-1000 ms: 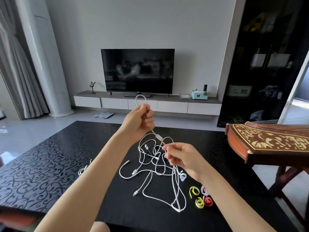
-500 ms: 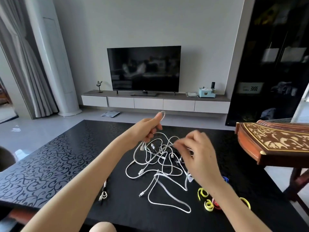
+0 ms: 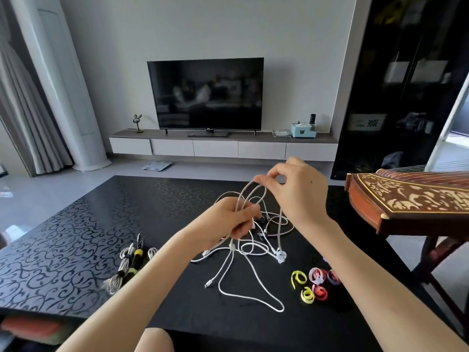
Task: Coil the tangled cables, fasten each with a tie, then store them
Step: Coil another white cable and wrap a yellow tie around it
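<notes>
The left hand (image 3: 228, 226) has its fingers curled round several strands of a white cable (image 3: 245, 196). How many strands pass through the fist I cannot tell, because the fingers cover them. The right hand (image 3: 298, 193) is above it and a little farther away. Its thumb and forefinger pinch the top of the loop of this same cable, and its other fingers are bent and partly hidden behind the palm.

Below the hands the cable goes down into a tangle of white cables (image 3: 256, 251) that lies on the table (image 3: 63, 237). Which plug belongs to which cable is hard to make out. Left of the tangle lie bundled cables (image 3: 125, 266) with yellow bands round them, just beside the left forearm. Right of the tangle lie loose ties (image 3: 314, 283), rolled up, in yellow, pink, red and purple, near the right forearm.

The table is black and glossy, with a curled pattern on its left part. At the right stands a wooden zither (image 3: 411, 199) with light inlay, cut off by the picture's edge.

Behind, a television (image 3: 205, 92) with a dark screen stands on a low white cabinet (image 3: 223, 147), together with a light-blue tissue box (image 3: 303, 130) and a small rabbit figure (image 3: 137, 121). A scale (image 3: 156, 165) lies on the floor. At the left are a white tower unit (image 3: 66, 85) and a curtain (image 3: 22, 110). At the right is a dark glass cabinet (image 3: 406, 85), and what it contains is too dim to read.
</notes>
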